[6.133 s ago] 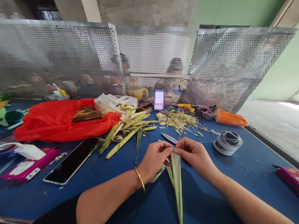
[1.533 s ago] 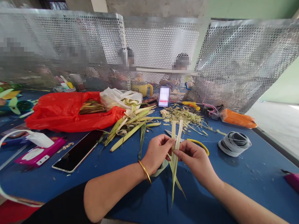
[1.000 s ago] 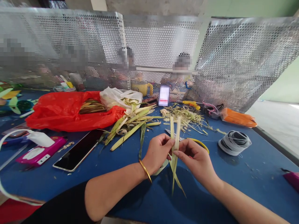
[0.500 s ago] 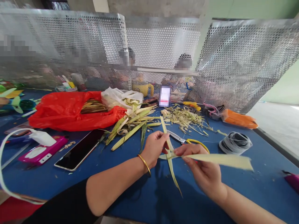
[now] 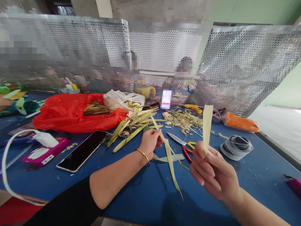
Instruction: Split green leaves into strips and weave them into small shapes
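My left hand [image 5: 150, 142] is closed in a pinch on a long, pale green leaf strip [image 5: 171, 163] that hangs down toward me and tapers to a point. Another pale strip [image 5: 172, 158] lies across behind it. My right hand [image 5: 215, 172], raised on the right, pinches a short, wide piece of pale leaf [image 5: 207, 125] between thumb and fingers, its broad end upward. Between the hands and a little beyond them, scissors [image 5: 181, 142] with red and yellow handles rest open on the blue table [image 5: 131, 194].
A heap of leaf strips [image 5: 131, 128] lies beside a red plastic bag [image 5: 68, 114]. Shredded scraps [image 5: 184, 121] are piled at the back. A wire coil [image 5: 237, 147], an orange packet [image 5: 241, 121], a phone [image 5: 82, 152] and a magenta power strip [image 5: 45, 152] surround the work. Perforated metal panels [image 5: 164, 40] stand behind.
My right hand has moved away from the left, to the right and up, turning its leaf piece upright. My left hand keeps its strip and has shifted slightly left. The scissors are more exposed.
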`<state>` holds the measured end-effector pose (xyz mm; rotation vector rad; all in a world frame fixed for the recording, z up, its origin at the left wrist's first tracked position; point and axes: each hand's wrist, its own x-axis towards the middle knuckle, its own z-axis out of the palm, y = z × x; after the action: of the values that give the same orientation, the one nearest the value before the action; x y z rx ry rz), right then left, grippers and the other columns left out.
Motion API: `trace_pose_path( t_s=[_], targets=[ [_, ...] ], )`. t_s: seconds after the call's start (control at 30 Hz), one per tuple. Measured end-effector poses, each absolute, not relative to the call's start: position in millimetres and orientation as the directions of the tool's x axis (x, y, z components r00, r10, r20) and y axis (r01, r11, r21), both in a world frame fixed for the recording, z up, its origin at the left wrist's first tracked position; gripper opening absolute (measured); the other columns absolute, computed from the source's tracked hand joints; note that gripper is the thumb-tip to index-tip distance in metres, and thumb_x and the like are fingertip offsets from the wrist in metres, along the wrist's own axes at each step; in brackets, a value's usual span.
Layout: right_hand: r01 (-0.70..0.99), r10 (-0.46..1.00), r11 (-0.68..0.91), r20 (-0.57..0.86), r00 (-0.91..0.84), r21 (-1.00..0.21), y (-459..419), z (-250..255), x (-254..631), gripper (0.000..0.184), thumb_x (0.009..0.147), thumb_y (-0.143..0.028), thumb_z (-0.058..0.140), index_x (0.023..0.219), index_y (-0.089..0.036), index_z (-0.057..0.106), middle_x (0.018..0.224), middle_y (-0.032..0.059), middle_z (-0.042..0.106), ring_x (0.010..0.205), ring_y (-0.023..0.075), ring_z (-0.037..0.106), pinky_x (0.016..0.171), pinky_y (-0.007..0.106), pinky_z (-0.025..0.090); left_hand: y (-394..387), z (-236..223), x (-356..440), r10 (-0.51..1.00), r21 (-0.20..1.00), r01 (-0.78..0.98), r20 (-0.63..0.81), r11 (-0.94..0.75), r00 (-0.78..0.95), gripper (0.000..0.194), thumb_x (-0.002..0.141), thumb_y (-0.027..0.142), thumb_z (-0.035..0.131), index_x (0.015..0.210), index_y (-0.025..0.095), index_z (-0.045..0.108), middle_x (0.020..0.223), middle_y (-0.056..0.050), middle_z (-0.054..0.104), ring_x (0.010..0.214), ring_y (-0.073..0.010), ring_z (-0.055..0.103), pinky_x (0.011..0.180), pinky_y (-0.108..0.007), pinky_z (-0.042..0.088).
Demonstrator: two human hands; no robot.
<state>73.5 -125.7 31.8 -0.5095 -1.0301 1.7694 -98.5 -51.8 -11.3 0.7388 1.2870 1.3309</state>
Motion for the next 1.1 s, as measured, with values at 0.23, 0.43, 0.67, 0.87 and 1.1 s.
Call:
trace_pose_path(
  t_s=[0.23, 0.43, 0.67, 0.87, 1.1],
  targets=[
    [-0.534, 0.839, -0.318, 0.03, -0.544, -0.783, -125.9, 39.5, 81.3, 0.019, 0.083, -0.033, 0.061, 0.072, -0.023, 0.05, 0.047, -0.0129, 0.033, 0.023, 0.0001, 0.008, 0.023, 0.013, 0.021, -39.8, -10.8, -108.7, 0.93, 0.955, -0.28, -0.188, 0.099, -0.315, 0.028, 0.068, 0.038, 0.07, 0.062, 0.015, 0.054, 0.051, 0.004, 0.052, 0.046, -0.0084, 0.052, 0.04, -0.017, 0.037],
    [-0.275, 0.98, -0.085, -0.03, -0.199, -0.958, -113.4, 29.7, 76.7, 0.023, 0.072, -0.038, 0.073, 0.073, -0.02, 0.059, 0.095, 0.0046, 0.066, 0.075, 0.0151, 0.064, 0.062, 0.023, 0.053, -46.6, -3.0, -106.5, 0.955, 0.954, -0.283, -0.172, 0.1, -0.241, 0.027, 0.063, 0.037, 0.074, 0.065, 0.015, 0.059, 0.055, 0.003, 0.056, 0.047, -0.0082, 0.053, 0.039, -0.017, 0.035],
    [-0.063, 0.978, -0.124, -0.111, -0.175, -0.99, -103.9, 0.0, 63.4, 0.033, 0.075, -0.049, 0.069, 0.074, -0.019, 0.053, 0.072, 0.0002, 0.064, 0.065, 0.0157, 0.064, 0.059, 0.027, 0.051, -88.1, 0.1, -80.0, 0.972, 0.933, -0.275, -0.215, 0.233, 0.095, 0.02, 0.064, 0.032, 0.074, 0.067, 0.014, 0.066, 0.063, -0.002, 0.064, 0.051, -0.0097, 0.056, 0.045, -0.019, 0.038],
    [0.027, 0.983, 0.001, -0.004, -0.185, -1.0, -107.6, -6.1, 57.7, 0.038, 0.082, -0.054, 0.06, 0.074, -0.02, 0.044, 0.06, -0.0064, 0.057, 0.036, 0.0063, 0.049, 0.038, 0.02, 0.037, -93.3, -3.9, -78.5, 0.988, 0.971, -0.201, -0.113, 0.133, 0.11, 0.017, 0.07, 0.03, 0.07, 0.069, 0.013, 0.07, 0.061, -0.001, 0.061, 0.058, -0.0097, 0.052, 0.05, -0.019, 0.037],
    [-0.018, 0.975, -0.068, -0.062, -0.216, -0.998, -114.4, -1.8, 54.9, 0.038, 0.08, -0.053, 0.062, 0.074, -0.02, 0.043, 0.066, -0.0029, 0.063, 0.042, 0.0095, 0.058, 0.041, 0.021, 0.042, -91.8, 0.3, -80.0, 0.973, 0.864, -0.481, -0.037, 0.146, 0.229, 0.032, 0.08, 0.041, 0.064, 0.096, 0.014, 0.069, 0.098, -0.01, 0.069, 0.095, -0.0179, 0.063, 0.085, -0.027, 0.047]
  ],
)
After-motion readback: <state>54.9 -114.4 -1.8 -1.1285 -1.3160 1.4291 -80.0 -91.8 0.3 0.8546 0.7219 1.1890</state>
